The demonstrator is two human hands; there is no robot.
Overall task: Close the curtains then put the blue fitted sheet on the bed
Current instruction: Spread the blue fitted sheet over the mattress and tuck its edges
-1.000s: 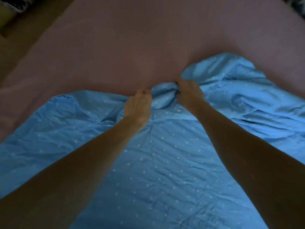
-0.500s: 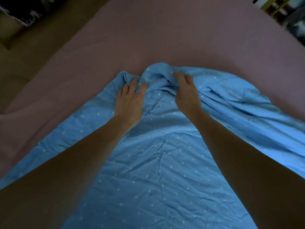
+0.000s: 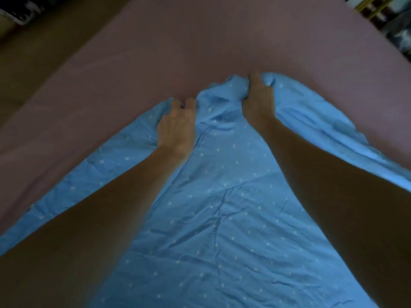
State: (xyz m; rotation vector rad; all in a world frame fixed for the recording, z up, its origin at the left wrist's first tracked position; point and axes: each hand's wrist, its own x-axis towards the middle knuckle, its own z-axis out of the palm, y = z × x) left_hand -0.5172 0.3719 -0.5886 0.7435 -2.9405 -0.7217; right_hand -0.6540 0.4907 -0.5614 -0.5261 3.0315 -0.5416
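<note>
Blue cotton flecked with pale dots bunches under two bare hands near the middle of the bed (image 3: pixel 200 41). The right hand (image 3: pixel 258 101) has its fingers curled deep into a wad of the blue fitted sheet (image 3: pixel 222 218) at its far edge. The left hand (image 3: pixel 176 127), just beside it, lies on the cloth with fingertips bent over the hem, apparently pinching it.

The sheet covers the near part of the bed and narrows to a peak at the hands. The mauve cover lies bare from there to the far edge, and along the left edge beside the brown floor (image 3: pixel 44 52).

The risks lie in that narrow grip. With both hands close together, a pull toward the far edge would likely drag only the centre, leaving the sides trailing and the sheet skewed. No elastic corner can be made out in the crumpled fabric, so the sheet could go on turned the wrong way. Whether the near end is hooked over the mattress is out of view; if it is loose, the whole sheet may simply slide. The dim light, probably from closed curtains, makes seams harder to read.
</note>
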